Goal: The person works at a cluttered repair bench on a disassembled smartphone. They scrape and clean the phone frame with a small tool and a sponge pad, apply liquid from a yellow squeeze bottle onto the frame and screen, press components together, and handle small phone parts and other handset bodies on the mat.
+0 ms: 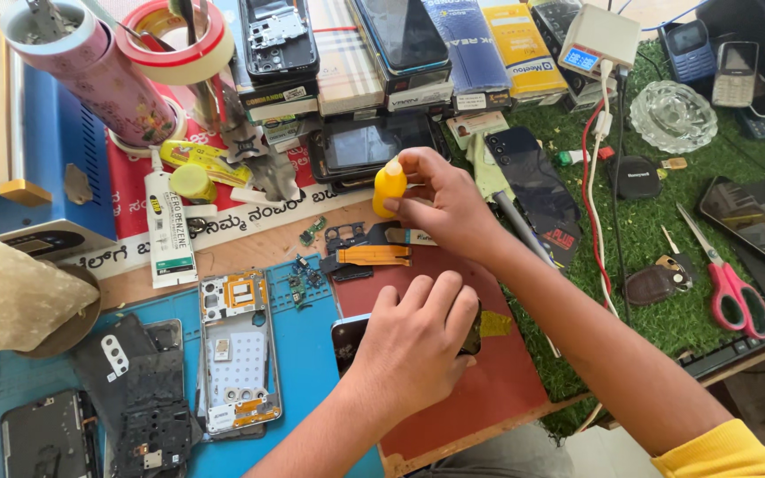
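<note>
Fingers of right hand (443, 202) pinch yellow bottle (390, 186); left hand (413, 341) presses phone (351, 338) on cluttered bench (250, 243).

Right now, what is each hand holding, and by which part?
The right hand pinches a small yellow bottle around its body. The left hand presses down on a dark phone, covering its middle.
</note>
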